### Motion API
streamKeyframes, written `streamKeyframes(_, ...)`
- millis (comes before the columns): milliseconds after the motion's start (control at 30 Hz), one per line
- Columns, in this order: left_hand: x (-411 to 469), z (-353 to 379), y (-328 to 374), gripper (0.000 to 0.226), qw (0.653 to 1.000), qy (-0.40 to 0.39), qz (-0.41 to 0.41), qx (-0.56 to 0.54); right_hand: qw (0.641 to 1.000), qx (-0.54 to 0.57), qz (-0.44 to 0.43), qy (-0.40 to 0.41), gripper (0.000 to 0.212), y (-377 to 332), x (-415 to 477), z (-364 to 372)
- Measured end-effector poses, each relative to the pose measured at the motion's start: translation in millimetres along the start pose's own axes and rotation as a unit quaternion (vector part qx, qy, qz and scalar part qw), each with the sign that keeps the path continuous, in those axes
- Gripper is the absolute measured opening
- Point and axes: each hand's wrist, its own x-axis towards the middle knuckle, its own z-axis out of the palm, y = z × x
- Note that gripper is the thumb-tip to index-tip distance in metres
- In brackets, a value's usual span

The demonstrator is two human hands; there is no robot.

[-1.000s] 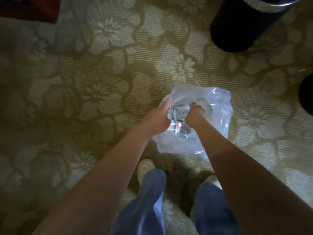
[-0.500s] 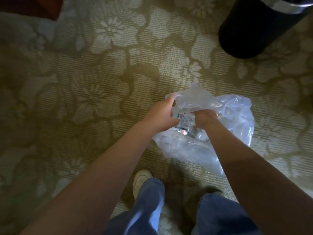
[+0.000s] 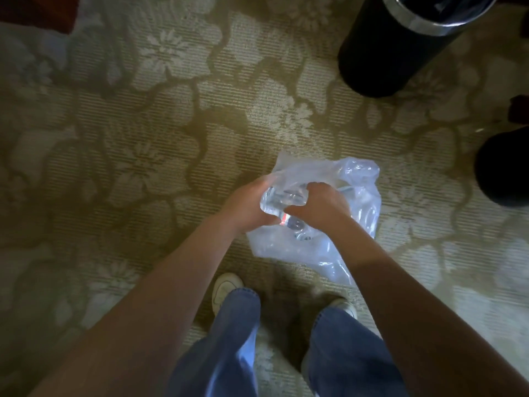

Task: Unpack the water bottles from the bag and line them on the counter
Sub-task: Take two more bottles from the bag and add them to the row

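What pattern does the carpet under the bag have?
The carpet has pale flowers and leaf shapes on an olive-beige ground, seen in the head view.

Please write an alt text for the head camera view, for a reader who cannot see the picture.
Seen from above, a person's left hand and right hand grip the mouth of a clear plastic bag holding water bottles over a floral carpet. Jeans and white shoes show below; a dark cylindrical bin stands at upper right.

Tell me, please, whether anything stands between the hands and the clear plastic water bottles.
Only the translucent plastic bag: both the left hand and right hand grip at its mouth, with clear plastic water bottles showing between them.
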Motion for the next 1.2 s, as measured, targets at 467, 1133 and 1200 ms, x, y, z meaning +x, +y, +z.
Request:
streamKeyframes(467,-64.2,-39.2,45.4,0.068,0.978,0.054,0.079,0.185,0.965,0.237,-0.062,-0.094,0.051,-21.9,-123.7,-109.0)
streamKeyframes(1133,-56.7,-52.4,-2.3,0.057,0.953,0.120,-0.152,-0.234,0.934,-0.314,0.046,-0.165,0.042,-11.2,-48.3,-22.1)
streamKeyframes(1200,-54.4,-46.7,-3.0,0.061,0.954,0.109,-0.149,-0.237,0.919,-0.333,0.054,-0.205,0.041,-3.4,-44.1,-20.9)
